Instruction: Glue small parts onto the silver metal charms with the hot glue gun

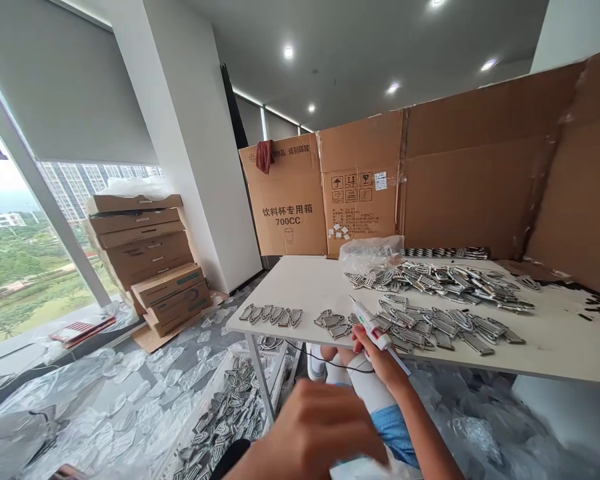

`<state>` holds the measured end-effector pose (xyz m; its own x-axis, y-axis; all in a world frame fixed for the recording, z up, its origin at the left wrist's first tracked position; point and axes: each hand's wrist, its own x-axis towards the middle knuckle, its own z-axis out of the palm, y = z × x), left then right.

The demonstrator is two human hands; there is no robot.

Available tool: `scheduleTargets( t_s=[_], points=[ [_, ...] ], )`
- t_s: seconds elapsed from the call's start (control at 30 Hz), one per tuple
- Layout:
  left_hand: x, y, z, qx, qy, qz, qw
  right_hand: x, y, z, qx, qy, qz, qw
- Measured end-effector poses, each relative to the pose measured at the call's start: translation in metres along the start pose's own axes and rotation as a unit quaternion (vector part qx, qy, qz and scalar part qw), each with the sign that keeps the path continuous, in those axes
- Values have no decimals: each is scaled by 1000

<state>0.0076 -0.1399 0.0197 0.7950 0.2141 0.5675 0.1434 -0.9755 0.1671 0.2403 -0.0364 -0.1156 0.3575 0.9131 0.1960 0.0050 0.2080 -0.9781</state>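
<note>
Hand, left [320, 427]: curled, blurred; cannot tell if it holds anything.
Hand, right [379, 359]: grips the tool [367, 323] by the near edge of the table [290, 280].
Cord [350, 368]: slack (a snag might jerk the tool).
Pieces [445, 327]: loose on the white top; bumping could spill some.
Wall [460, 193]: cardboard, behind.
Lights [393, 87]: lit overhead.
</note>
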Motion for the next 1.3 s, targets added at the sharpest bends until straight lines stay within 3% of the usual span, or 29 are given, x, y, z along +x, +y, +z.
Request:
scheduleTargets(
  t_s=[0.07, 0.13, 0.23, 0.33, 0.43, 0.53, 0.63, 0.73, 0.83, 0.97, 1.13, 1.3],
  points=[
    [0, -40, 11, 24, 77, -79, 994, 4, 4, 4, 2, 7, -7, 1000],
    [-8, -81, 26, 85, 115, -130, 981, 6, 10, 8, 2, 18, -9, 1000],
    [-23, -133, 53, 127, 90, -139, 978, 7, 16, 13, -3, 33, -8, 999],
    [-32, -162, 79, 159, 45, -142, 976, 5, 17, 16, -45, 53, -35, 997],
    [-30, -173, 97, 192, 26, -143, 970, 3, 16, 17, -64, 63, -55, 994],
    [-25, -177, 104, 202, 50, -142, 968, 5, 15, 18, -53, 69, -37, 996],
    [-23, -179, 100, 194, 79, -136, 968, 10, 10, 21, -56, 59, -27, 996],
    [-29, -179, 90, 187, 95, -133, 969, 13, 0, 24, -43, 6, -19, 999],
    [-41, -179, 79, 174, 121, -173, 962, 13, -9, 28, -47, -42, -16, 998],
    [-56, -187, 71, 187, 143, -210, 949, 12, -11, 29, -67, -54, -18, 996],
    [-62, -199, 71, 226, 133, -166, 951, 13, 0, 25, -87, -48, 0, 995],
    [-64, -201, 81, 191, 183, -158, 951, 11, 8, 26, -114, -46, -68, 990]
  ],
)
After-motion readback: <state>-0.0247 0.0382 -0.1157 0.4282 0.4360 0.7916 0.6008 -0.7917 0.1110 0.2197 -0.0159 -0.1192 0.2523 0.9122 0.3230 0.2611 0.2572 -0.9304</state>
